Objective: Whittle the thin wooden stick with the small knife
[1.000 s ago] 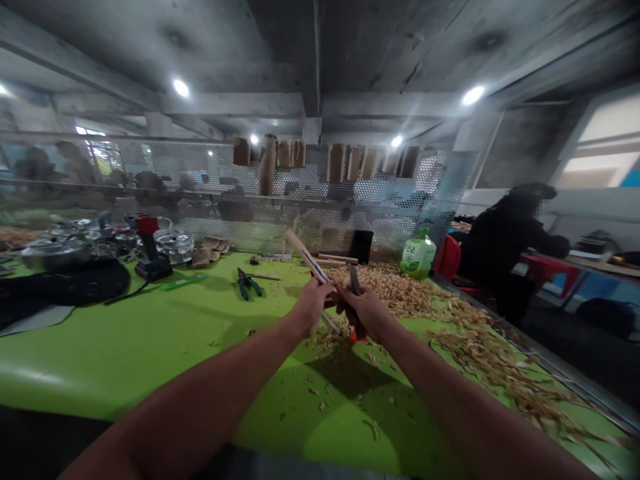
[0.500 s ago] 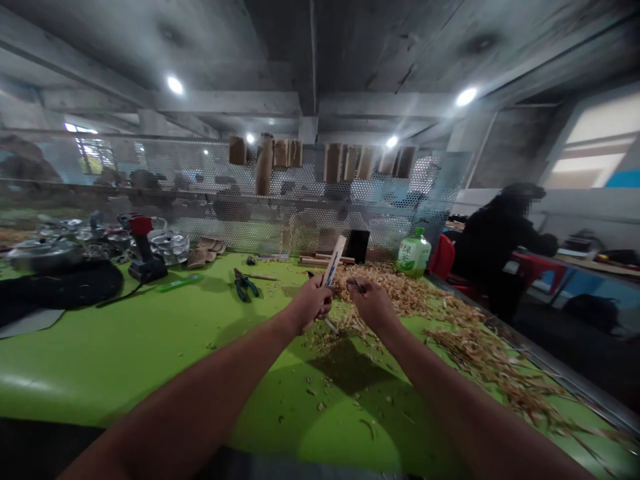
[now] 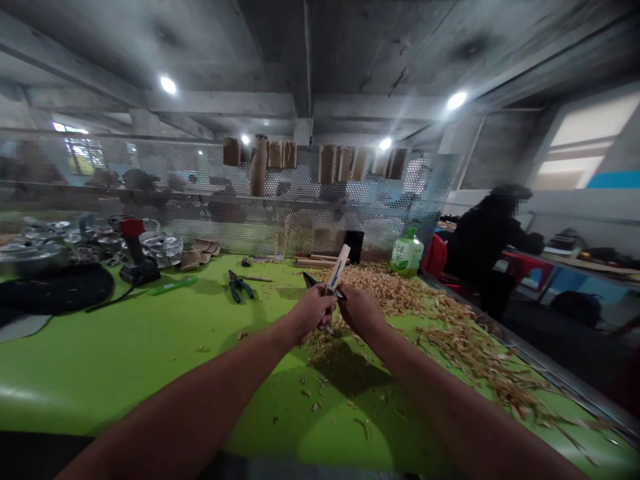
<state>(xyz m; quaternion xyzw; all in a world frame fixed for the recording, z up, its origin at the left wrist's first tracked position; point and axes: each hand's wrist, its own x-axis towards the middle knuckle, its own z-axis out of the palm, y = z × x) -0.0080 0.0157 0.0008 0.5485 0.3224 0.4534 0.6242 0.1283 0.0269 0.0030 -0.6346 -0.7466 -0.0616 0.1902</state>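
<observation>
Wood shavings (image 3: 400, 290) beyond hands (image 3: 314, 310), pliers (image 3: 235, 291), bottle (image 3: 407, 253)

Dim overall, ceiling (image 3: 350, 53) mostly dark grey. Ceiling lamps (image 3: 168, 85) beyond the worktop (image 3: 125, 353) blown out, some with streaky flare; bright window (image 3: 85, 153) beyond the worktop's left end. White glare (image 3: 17, 400) at the worktop's near left. Soft dark shadow (image 3: 350, 367) on the worktop below left hand (image 3: 313, 310) and right hand (image 3: 363, 310). Perforated screen (image 3: 260, 220) behind the worktop hazy. Wide-angle stretch widens forearms (image 3: 200, 380). Pixelated patch on seated person (image 3: 483, 233) right of the worktop.
</observation>
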